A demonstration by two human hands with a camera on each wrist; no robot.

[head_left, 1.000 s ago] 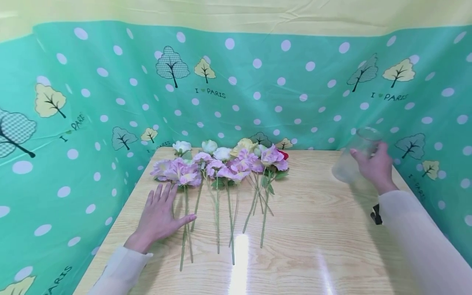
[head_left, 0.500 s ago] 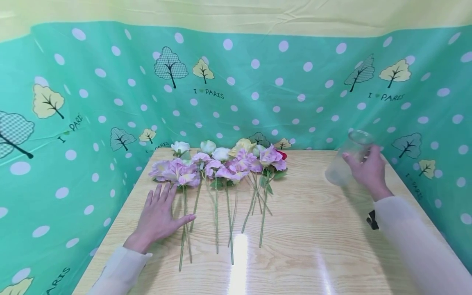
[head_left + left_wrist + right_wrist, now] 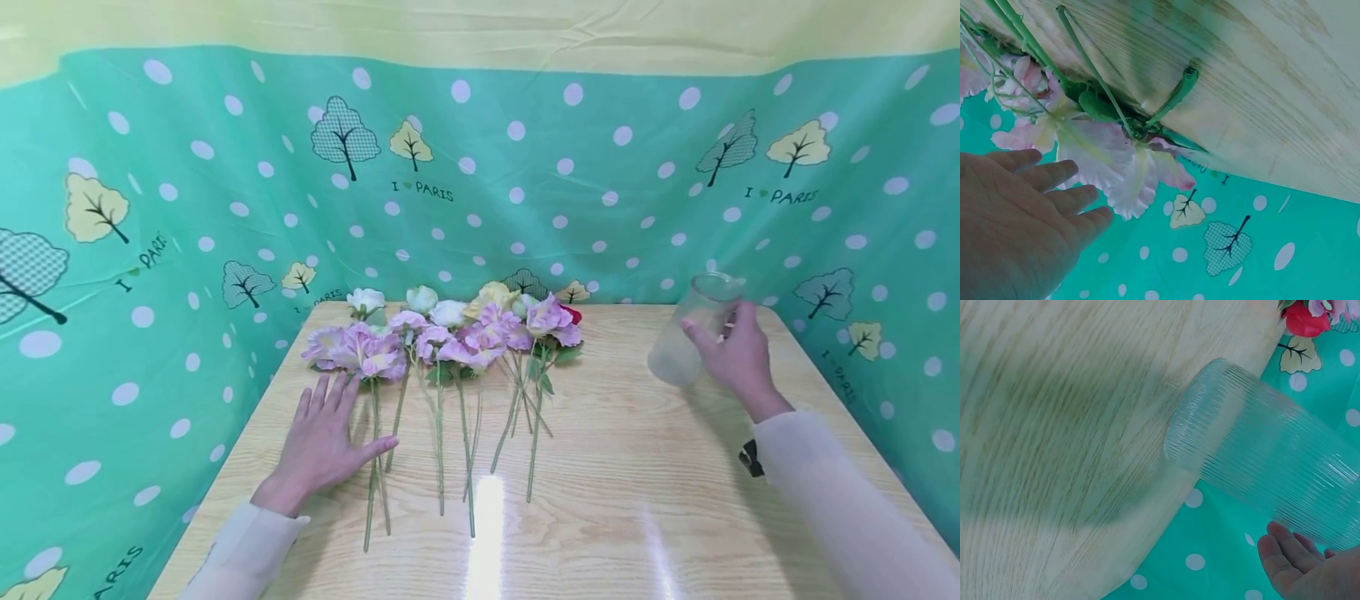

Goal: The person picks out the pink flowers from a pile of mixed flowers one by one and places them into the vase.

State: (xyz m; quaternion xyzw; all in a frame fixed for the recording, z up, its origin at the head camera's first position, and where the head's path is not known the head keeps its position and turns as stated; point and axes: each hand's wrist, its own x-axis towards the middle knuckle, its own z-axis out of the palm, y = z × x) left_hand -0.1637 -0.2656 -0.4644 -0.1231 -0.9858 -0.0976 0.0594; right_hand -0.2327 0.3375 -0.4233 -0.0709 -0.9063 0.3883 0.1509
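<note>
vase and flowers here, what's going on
A person holds a clear ribbed vase, tilted, in their right-hand grip at the right of the wooden table. No flower is in it. The flowers lie across the left and middle, heads toward the far edge, stems toward the person. The left-hand grip is spread by the leftmost purple blooms; whether it touches them is hard to tell.

Green, white-dotted, tree-printed cloth (image 3: 495, 167) around a pale wood-grain table (image 3: 600, 492).
</note>
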